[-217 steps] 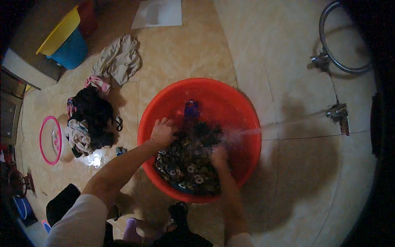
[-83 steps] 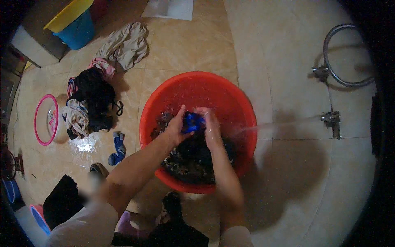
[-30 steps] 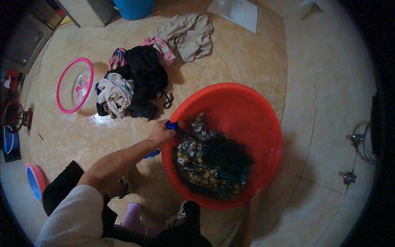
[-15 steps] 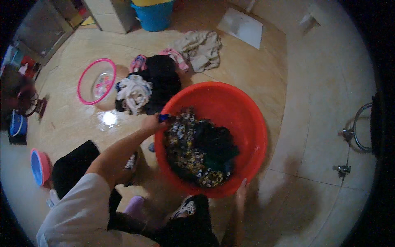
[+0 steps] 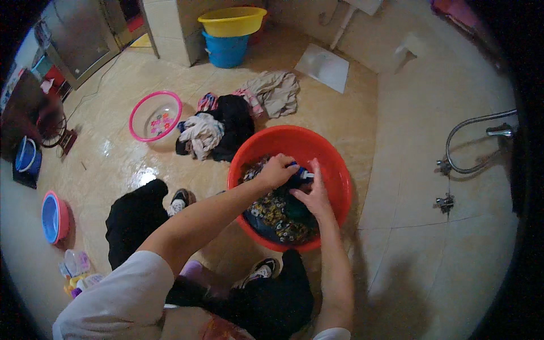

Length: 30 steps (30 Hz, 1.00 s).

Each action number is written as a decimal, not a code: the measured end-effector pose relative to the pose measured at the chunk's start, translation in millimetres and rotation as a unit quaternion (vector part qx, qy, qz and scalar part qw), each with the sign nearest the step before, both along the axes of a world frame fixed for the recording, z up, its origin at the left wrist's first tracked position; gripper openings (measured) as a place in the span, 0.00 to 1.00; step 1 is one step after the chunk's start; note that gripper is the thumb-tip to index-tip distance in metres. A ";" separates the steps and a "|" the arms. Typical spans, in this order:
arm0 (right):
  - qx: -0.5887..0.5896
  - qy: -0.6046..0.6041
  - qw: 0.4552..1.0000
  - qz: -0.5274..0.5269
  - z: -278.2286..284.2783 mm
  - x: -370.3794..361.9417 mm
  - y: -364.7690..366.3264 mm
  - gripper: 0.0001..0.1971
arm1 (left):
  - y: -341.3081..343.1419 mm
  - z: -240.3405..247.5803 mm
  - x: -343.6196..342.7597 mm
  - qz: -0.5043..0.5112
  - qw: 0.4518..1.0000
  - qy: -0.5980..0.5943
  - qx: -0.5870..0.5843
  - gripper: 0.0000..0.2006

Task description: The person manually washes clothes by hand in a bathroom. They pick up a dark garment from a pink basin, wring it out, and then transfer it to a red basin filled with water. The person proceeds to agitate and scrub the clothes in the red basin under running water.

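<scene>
A large red basin (image 5: 335, 164) stands on the floor in front of me. Inside lies a heap of dark and yellow-patterned clothes (image 5: 277, 218), looking wet. Over it, my left hand (image 5: 277, 171) is closed around a small dark blue object (image 5: 297, 178) with a white patch, whose kind I cannot make out. My right hand (image 5: 315, 195) is close to that object's right side, thumb and fingers spread apart. Whether its fingertips touch the object is unclear.
Beyond the basin is a pile of clothes (image 5: 235, 127). A pink-rimmed clear basin (image 5: 131, 127) sits to its left. Farther back, a yellow basin (image 5: 232, 22) rests on a blue bucket (image 5: 226, 50). A shower hose (image 5: 450, 144) hangs on the right wall. Pink and blue basins (image 5: 63, 218) stand left.
My left hand has moved from the red basin's left rim to above the clothes with the blue object. My right hand has left the near right rim and come up beside it.
</scene>
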State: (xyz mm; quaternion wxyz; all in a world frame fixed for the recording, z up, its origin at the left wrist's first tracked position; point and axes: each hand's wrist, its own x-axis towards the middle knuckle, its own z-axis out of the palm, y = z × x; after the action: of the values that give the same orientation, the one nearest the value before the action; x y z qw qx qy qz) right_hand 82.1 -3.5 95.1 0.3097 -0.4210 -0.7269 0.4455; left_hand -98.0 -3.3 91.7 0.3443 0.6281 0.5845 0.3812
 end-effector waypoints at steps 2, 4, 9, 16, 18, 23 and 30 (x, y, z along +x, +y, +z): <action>0.011 0.114 0.992 -0.054 -20.3 -8.7 17.4 0.35 | 18.5 -30.1 10.0 -0.015 0.995 -0.093 -0.031 0.12; -0.110 0.106 0.986 -0.072 -22.4 -16.2 41.2 0.26 | 37.8 -39.4 5.6 -0.017 0.974 -0.197 -0.110 0.13; -0.290 0.136 0.927 -0.196 -98.1 -3.7 122.5 0.06 | 102.8 -90.0 -18.2 0.091 0.921 -0.229 -0.302 0.09; -0.076 -0.063 0.904 -0.416 -282.8 23.3 179.7 0.08 | 139.7 -227.0 -20.8 0.351 0.694 -0.550 -0.304 0.12; -0.063 -0.271 0.912 -0.302 -279.9 -25.0 165.3 0.13 | 125.5 -262.3 -19.4 0.318 0.710 -0.522 -0.350 0.13; -0.161 -0.253 0.884 -0.360 -232.8 -22.8 172.4 0.11 | 116.1 -293.1 -39.8 0.112 0.949 -0.128 -0.264 0.18; -0.304 0.155 0.928 -0.151 -80.0 -73.4 155.7 0.06 | 136.6 -170.0 -30.4 0.201 0.676 -0.622 -0.339 0.21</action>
State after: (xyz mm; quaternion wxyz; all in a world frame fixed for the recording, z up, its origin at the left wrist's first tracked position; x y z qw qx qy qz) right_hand 8.7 152.2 15.1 0.3394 -0.5253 -0.4276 0.6527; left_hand -128.4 133.3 -78.3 0.7332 -0.0468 0.4365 0.5194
